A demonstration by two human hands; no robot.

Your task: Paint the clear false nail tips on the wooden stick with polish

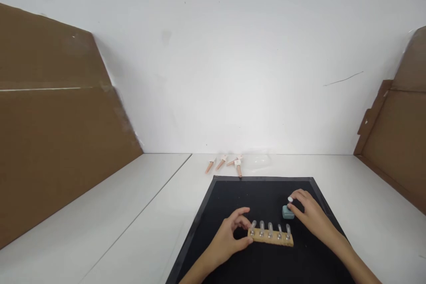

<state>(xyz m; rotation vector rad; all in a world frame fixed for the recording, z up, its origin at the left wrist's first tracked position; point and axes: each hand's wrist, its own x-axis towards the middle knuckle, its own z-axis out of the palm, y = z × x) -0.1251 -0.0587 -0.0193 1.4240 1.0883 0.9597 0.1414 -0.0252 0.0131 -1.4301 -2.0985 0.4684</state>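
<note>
A short wooden strip (271,237) lies on the black mat, with a row of several clear nail tips (270,228) standing up from metal mounts. My left hand (228,239) pinches the strip's left end between thumb and fingers, the index finger raised. To the right and a little behind it stands a small teal nail polish bottle (288,212). Its cap (290,199) has a pale round top, and my right hand (309,213) holds it between thumb and forefinger. Whether the cap is still screwed onto the bottle, I cannot tell.
Several peach tubes with white ends (221,162) lie behind the black mat (233,199), near the wall. A clear plastic wrapper (259,162) is beside them. Brown cardboard panels (60,142) flank the white table on both sides.
</note>
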